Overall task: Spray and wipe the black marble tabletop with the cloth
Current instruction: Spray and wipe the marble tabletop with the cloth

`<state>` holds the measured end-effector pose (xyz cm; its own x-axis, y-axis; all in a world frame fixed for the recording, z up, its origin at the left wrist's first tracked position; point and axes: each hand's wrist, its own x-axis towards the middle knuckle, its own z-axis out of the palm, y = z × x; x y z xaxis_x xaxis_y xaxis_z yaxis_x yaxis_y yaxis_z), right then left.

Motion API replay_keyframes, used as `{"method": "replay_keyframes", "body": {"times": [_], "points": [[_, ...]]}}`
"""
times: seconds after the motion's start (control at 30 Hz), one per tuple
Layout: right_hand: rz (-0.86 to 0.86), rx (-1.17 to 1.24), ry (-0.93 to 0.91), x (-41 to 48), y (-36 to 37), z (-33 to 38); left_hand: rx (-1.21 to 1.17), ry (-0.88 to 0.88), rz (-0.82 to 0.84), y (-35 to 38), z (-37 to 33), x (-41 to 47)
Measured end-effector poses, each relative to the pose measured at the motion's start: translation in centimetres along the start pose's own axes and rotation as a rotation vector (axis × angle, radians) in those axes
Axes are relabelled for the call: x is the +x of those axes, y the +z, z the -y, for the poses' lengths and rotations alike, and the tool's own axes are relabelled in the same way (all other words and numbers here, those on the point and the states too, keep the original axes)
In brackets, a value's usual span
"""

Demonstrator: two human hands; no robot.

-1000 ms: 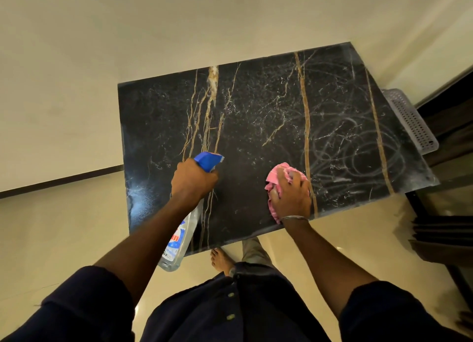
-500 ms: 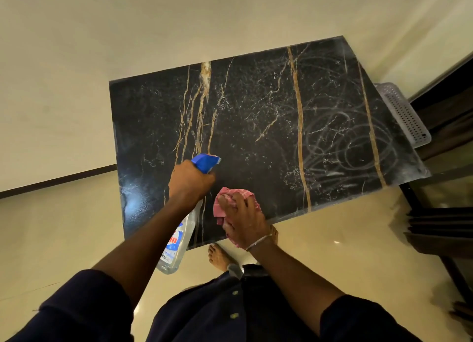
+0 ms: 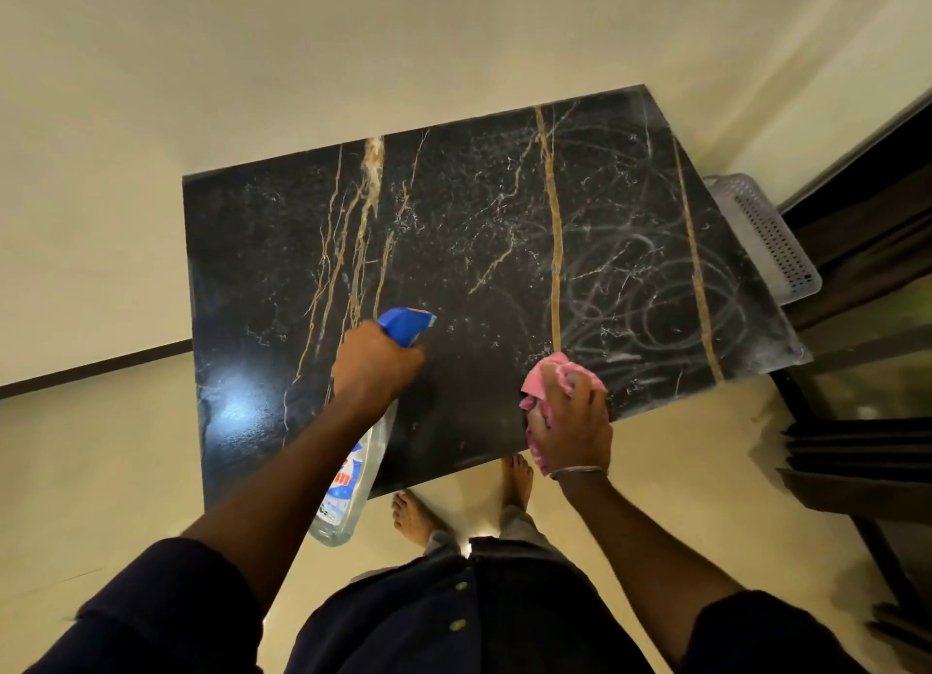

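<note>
Pink cloth [image 3: 547,388] now swept back right along the near edge, bunched under the right hand [image 3: 570,428], spray bottle [image 3: 365,451] gripped by the left hand [image 3: 375,368] over black marble tabletop [image 3: 282,249], perforated grey basket [image 3: 766,237] off the far-right edge

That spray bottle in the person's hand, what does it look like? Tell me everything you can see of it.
The spray bottle is clear, see-through plastic by the look of it, with a blue trigger head and a blue, white and red label whose wording is unreadable. The left hand grips its neck, hiding the trigger. It hangs tilted above the near edge of the black marble tabletop, nozzle aimed across the top, base hanging over the floor.
</note>
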<state>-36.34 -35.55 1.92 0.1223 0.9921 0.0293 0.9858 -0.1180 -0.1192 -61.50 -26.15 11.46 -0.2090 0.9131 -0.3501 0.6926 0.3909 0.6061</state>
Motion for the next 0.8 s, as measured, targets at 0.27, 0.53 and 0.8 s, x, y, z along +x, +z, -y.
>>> {"method": "replay_keyframes", "body": {"times": [0.27, 0.53, 0.8], "points": [[0.154, 0.107, -0.552, 1.0, -0.3, 5.5, 0.033, -0.026, -0.045, 1.8, -3.2, -0.4], [0.043, 0.042, -0.152, 6.3, -0.6, -6.1, 0.027, -0.063, -0.077, 2.3, -5.9, -0.6], [0.141, 0.030, -0.082, 8.7, -1.0, -3.5, -0.014, -0.095, -0.144, 2.4, -6.8, -1.5]]}}
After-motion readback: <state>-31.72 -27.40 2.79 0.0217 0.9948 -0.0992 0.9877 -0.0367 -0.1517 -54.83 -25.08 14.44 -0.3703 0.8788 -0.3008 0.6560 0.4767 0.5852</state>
